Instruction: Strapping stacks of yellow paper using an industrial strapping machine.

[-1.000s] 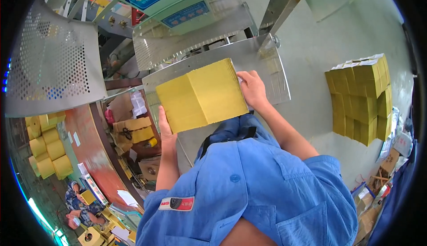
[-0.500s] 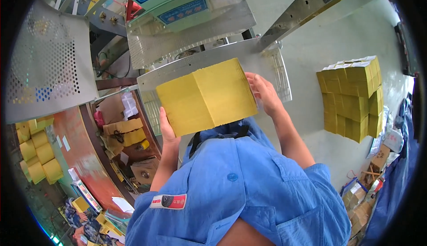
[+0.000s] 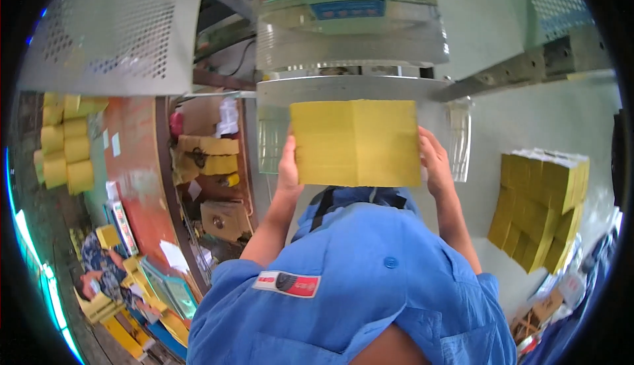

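A rectangle of yellow paper with a fold line down its middle lies flat and nearly level in front of me; how many sheets thick it is I cannot tell. At its left edge my left hand grips it, thumb along the side and other fingers mostly hidden. My right hand presses against the opposite edge, fingers bent round the side. Beneath and beyond the paper extends a metal machine plate, with a clear plastic guard above it.
Bundled yellow paper stacks stand on the floor at the right. A metal bar slants across the upper right; a perforated panel hangs upper left. Left are a red-brown table and a cluttered shelf. A co-worker sits lower left.
The paper has turned from tilted to nearly level in view, still between both hands. My view has swung, so the machine, table and floor stacks appear shifted and rotated.
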Demonstrator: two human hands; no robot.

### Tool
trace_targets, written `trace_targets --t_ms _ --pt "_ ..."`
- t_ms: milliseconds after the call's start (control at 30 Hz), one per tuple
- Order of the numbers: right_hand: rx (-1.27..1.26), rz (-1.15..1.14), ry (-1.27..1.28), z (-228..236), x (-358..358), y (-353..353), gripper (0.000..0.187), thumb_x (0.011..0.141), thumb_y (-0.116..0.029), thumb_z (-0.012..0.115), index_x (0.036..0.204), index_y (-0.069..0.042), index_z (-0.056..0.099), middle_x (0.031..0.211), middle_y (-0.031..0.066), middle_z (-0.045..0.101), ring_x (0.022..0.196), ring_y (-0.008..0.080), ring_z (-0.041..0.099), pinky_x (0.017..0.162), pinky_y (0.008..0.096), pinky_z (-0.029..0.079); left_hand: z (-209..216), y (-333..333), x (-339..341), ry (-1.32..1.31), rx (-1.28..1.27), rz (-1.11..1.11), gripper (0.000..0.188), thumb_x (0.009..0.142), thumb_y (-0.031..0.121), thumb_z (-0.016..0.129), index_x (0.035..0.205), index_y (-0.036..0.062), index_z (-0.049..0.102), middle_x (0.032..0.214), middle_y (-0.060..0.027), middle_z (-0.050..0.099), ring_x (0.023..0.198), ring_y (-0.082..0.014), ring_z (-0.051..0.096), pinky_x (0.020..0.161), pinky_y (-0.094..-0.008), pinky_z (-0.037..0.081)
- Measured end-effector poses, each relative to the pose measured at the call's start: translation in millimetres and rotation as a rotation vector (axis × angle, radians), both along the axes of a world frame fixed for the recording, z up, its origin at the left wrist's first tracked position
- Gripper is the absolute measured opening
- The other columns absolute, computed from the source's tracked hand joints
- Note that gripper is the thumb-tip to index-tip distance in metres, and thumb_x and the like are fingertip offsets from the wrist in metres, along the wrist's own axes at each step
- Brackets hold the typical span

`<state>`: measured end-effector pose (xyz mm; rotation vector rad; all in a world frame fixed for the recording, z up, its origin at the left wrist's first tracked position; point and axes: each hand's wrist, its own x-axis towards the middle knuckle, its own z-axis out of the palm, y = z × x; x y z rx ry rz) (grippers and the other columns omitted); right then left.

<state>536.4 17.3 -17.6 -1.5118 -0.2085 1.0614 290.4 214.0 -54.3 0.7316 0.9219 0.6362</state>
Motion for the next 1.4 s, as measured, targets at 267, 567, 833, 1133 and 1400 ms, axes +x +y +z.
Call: trace_targets --t_ms 267,567,833,1133,1400 --pt "0.014 -0.013 -0.044 0.8 -2.5 -0.4 0.046 0.098 -0.031 0.052 0.134 -0.002 0.055 0.123 0.0064 0.061 0.109 0.0143 0.056 0.090 0.0271 0.043 16.6 2.7 4.5 -0.137 -0.006 -0.104 0.052 0.104 0.032 0.035 0.149 0.0051 0.034 0.146 -0.0084 0.044 0.134 -0.0212 0.041 0.111 -0.0348 0.031" --pt "0.083 -0.095 -0.057 -6.6 -19.1 6.7 0.051 0.103 -0.035 0.042 0.136 0.003 0.049 0.131 0.0125 0.057 0.121 0.0201 0.053 0.103 0.0314 0.040 14.9 4.6 2.8 -0.082 -0.015 -0.100 0.049 0.104 0.043 0.036 0.129 0.0038 0.054 0.119 -0.0073 0.062 0.108 -0.0184 0.059 0.094 -0.0328 0.047" --pt "0.195 -0.256 0.199 -3.3 -28.2 19.5 0.054 0.102 -0.037 0.043 0.140 0.000 0.046 0.140 0.0128 0.050 0.129 0.0212 0.046 0.108 0.0325 0.035 31.9 -8.8 31.6 -0.038 -0.051 -0.131 0.058 0.103 0.049 0.034 0.137 0.0034 0.047 0.132 -0.0087 0.054 0.121 -0.0220 0.052 0.102 -0.0354 0.041" --pt "0.207 -0.256 0.175 12.9 68.3 66.6 0.052 0.101 -0.037 0.045 0.139 -0.002 0.048 0.137 0.0090 0.053 0.126 0.0183 0.048 0.106 0.0322 0.037 26.0 43.5 122.0 -0.165 0.059 -0.139 0.055 0.102 0.047 0.043 0.137 0.0045 0.048 0.131 -0.0061 0.055 0.121 -0.0190 0.051 0.102 -0.0340 0.040" --pt "0.105 -0.354 0.159 -13.1 100.9 80.5 0.040 0.100 -0.039 0.049 0.124 -0.009 0.059 0.121 0.0012 0.060 0.113 0.0133 0.053 0.099 0.0295 0.039 13.9 81.4 156.0 -0.151 0.072 -0.300 0.050 0.099 0.043 0.052 0.135 0.0081 0.049 0.129 -0.0033 0.053 0.121 -0.0151 0.047 0.104 -0.0306 0.036"
